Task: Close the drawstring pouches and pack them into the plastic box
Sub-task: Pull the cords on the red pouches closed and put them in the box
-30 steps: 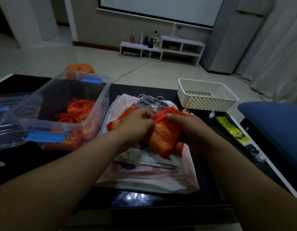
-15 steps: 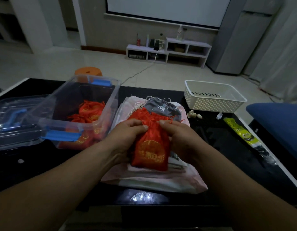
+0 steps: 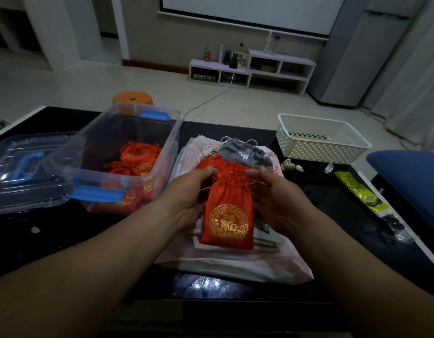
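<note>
Where the fingers of both hands meet, a red pouch (image 3: 227, 215) with a gold round emblem is held by its gathered neck. The neck's left side is pinched by the fingers (image 3: 206, 170) of the left hand (image 3: 186, 193), and its right side by the fingers (image 3: 253, 172) of the right hand (image 3: 276, 198). Thin red cords are seen trailing just below each pinch; whether a cord itself is caught in either pinch cannot be told. The body of the pouch hangs down from the fingers toward the wearer and is laid over a pile of pale cloth bags (image 3: 235, 264) on the black desk (image 3: 40, 245).

Just beyond the fingertips, a grey pouch (image 3: 245, 152) with white cords is seen on top of the same pile, partly covered by the red pouch's mouth. To the left of the left fingers, near but apart from them, the clear plastic box (image 3: 173, 132) with blue latches stands open, and several closed red pouches (image 3: 137, 157) are lying inside it. Its clear lid (image 3: 20, 172) is set on the desk further left, beside the box.

To the right of the right fingers and beyond them, a white perforated basket (image 3: 308, 152) is placed on the desk, with a few small pale pieces (image 3: 290, 165) lying in front of it. Well to the right of the right hand, a yellow packet (image 3: 359, 193) is lying near the desk's edge. An orange stool (image 3: 133, 98) is seen on the floor behind the box.
</note>
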